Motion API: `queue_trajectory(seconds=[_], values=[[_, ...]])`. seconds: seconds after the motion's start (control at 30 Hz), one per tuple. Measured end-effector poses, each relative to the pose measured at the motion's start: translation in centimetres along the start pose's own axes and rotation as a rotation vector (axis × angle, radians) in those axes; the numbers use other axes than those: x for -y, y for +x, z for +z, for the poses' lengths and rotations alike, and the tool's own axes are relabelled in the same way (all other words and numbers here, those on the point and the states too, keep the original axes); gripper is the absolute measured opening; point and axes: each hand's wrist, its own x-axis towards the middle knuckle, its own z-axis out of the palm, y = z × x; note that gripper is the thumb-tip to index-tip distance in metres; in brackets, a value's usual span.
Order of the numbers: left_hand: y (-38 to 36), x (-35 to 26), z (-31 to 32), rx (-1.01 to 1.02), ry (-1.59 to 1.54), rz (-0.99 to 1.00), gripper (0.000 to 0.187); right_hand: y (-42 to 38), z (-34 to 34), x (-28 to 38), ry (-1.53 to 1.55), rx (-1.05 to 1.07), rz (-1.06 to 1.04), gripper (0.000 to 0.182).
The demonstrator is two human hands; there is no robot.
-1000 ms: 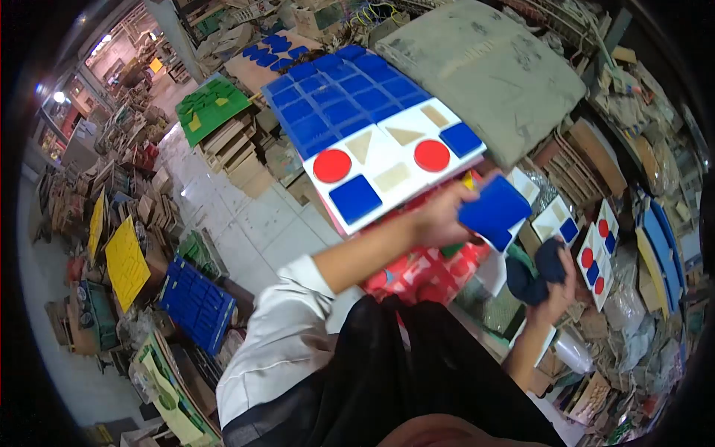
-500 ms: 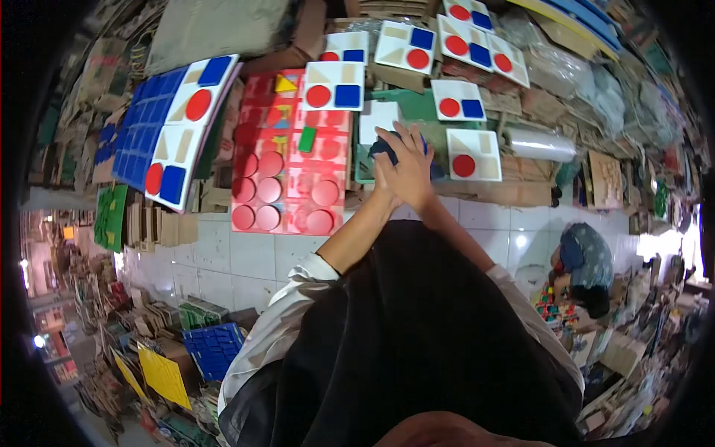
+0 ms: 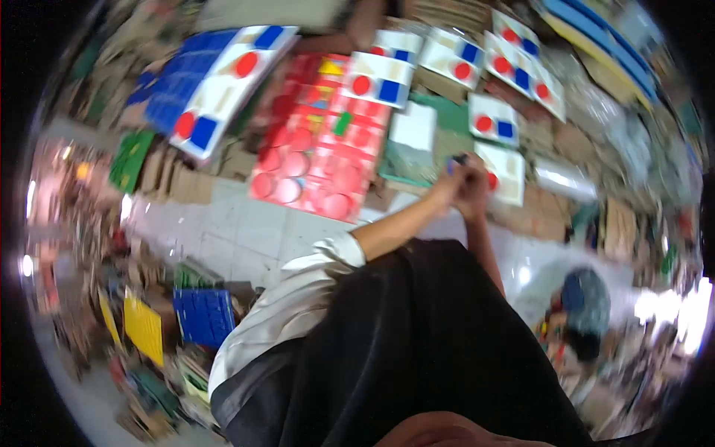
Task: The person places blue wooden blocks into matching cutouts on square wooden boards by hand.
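Observation:
My left hand [image 3: 445, 188] and my right hand [image 3: 472, 192] are together at the front edge of the work surface, both smeared by motion. A small dark blue bundle, like a cloth [image 3: 456, 160], shows at my left fingers, which look closed on it. The right fingers look bent, but the blur hides what they grip. Just right of the hands lies a white board [image 3: 509, 177] with a red disc and pale beige recesses. To their left is a green tray [image 3: 402, 170] with a plain white piece [image 3: 414, 127] on it.
A red board [image 3: 313, 201] with stacked red discs lies left of the tray. More white boards with red and blue shapes [image 3: 493, 121] stand behind. A blue-and-white panel [image 3: 216, 112] leans at far left. A person [image 3: 585, 305] crouches on the floor at right.
Both hands have moved right and nearer, from over the green tray to beside the white board. My right hand, spread earlier, now looks bent. The camera view has turned.

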Motion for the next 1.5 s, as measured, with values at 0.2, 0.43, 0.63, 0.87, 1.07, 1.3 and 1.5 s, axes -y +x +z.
queue_trajectory(seconds=[0.2,0.43,0.63,0.87,1.07,1.3,1.5], values=[[-7.1,-8.0,-4.4,0.026,-0.295,0.229,0.042,3.7,4.8,5.0,0.122,-0.06,0.535,0.022],[-11.1,-11.9,-10.1,-0.102,-0.318,0.287,0.042,3.0,14.1,12.2,-0.2,-0.055,-0.135,0.028],[-14.2,-15.4,-11.4,-0.174,-0.414,0.428,0.038,3.0,12.9,13.0,1.22,0.045,0.479,0.053],[-13.7,-15.3,-12.2,0.202,-0.391,0.121,0.052,2.1,15.6,19.6,0.348,-0.016,-0.09,0.037],[-16.1,-14.1,-11.1,0.239,-0.427,0.244,0.046,4.2,14.4,20.5,0.052,-0.033,-0.061,0.014],[-13.0,-12.8,-14.1,0.15,-0.716,0.244,0.064,0.5,17.1,23.1,-0.453,0.117,-0.375,0.034],[-17.7,-15.2,-13.5,0.12,-0.249,0.271,0.045,5.3,15.3,18.8,-0.08,0.081,0.284,0.03]])
